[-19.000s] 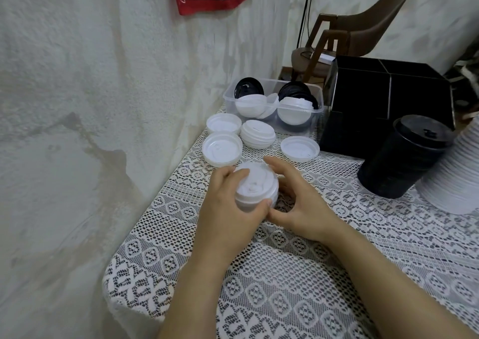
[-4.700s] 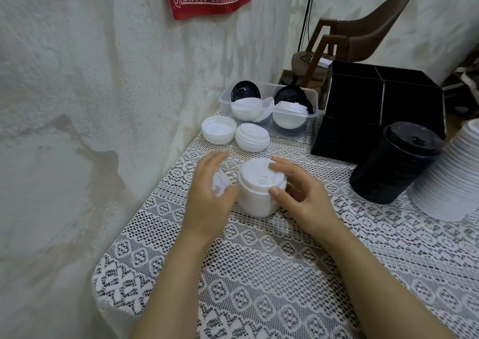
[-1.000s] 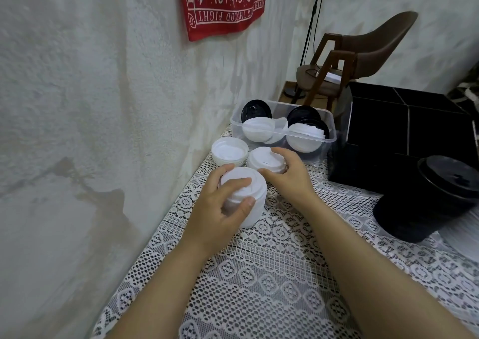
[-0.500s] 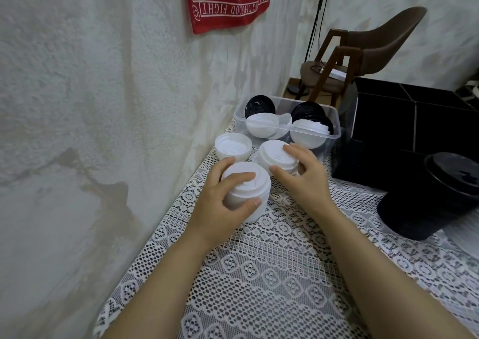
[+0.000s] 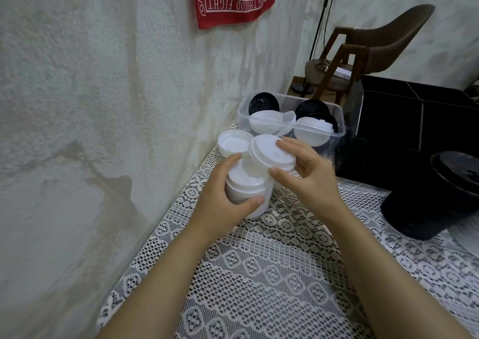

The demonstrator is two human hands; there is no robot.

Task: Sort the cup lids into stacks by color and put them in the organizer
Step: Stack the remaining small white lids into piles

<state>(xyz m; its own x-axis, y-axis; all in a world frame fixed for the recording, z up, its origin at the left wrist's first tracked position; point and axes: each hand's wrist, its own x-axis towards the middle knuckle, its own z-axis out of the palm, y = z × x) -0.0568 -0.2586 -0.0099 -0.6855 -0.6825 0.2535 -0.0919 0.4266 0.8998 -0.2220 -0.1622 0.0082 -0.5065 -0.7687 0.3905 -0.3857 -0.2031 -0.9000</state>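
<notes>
At the centre of the frame, the left hand (image 5: 220, 204) wraps around a stack of white lids (image 5: 247, 191) standing on the lace-covered desk (image 5: 272, 274). The right hand (image 5: 308, 175) pinches a tilted white lid (image 5: 267, 154) just above the stack, forearms reaching up from the lower edge.

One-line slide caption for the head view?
Left hand grips a white lid stack; right hand holds another white lid tilted above it.

Wall (image 5: 103, 110) left, black lid stack (image 5: 430, 198) right
</notes>
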